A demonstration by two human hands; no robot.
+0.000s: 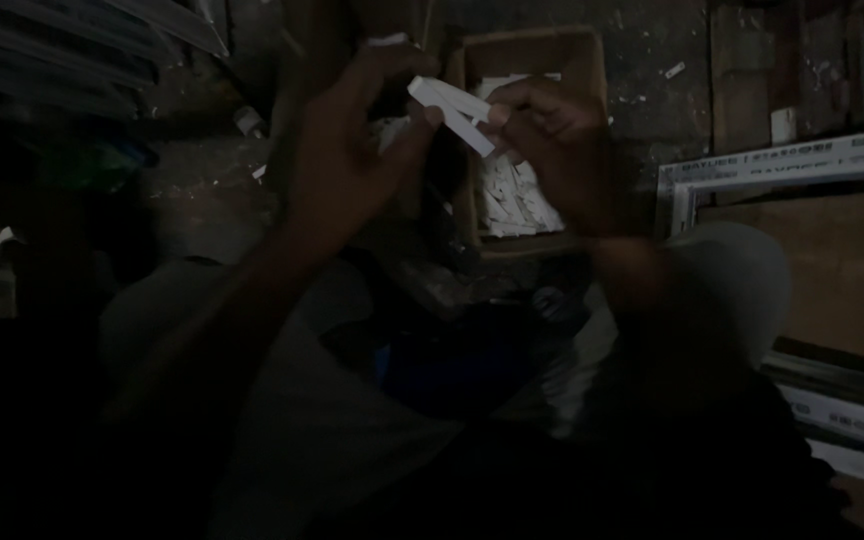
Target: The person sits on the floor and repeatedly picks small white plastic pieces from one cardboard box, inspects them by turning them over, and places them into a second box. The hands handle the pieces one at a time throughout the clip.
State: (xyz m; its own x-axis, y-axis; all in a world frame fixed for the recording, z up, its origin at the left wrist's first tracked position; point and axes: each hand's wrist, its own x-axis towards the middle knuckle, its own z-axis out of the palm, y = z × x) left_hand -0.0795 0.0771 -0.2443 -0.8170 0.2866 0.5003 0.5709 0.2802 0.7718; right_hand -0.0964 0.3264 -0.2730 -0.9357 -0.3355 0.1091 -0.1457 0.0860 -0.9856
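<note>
At upper centre, my left hand (352,150) and right hand (552,140) both pinched the white strips (449,108) with curled fingers.

Dim workshop floor around me

Ahead of me sits a cardboard box (530,60), open at the top, with a heap of short white strips (517,200) inside it. To my right a white window frame (752,172) lies flat around a brown board (832,270), and another white profile (852,415) runs below it. Long pale bars (82,40) lean in the upper left corner over the dusty, speckled floor (202,190).
</note>
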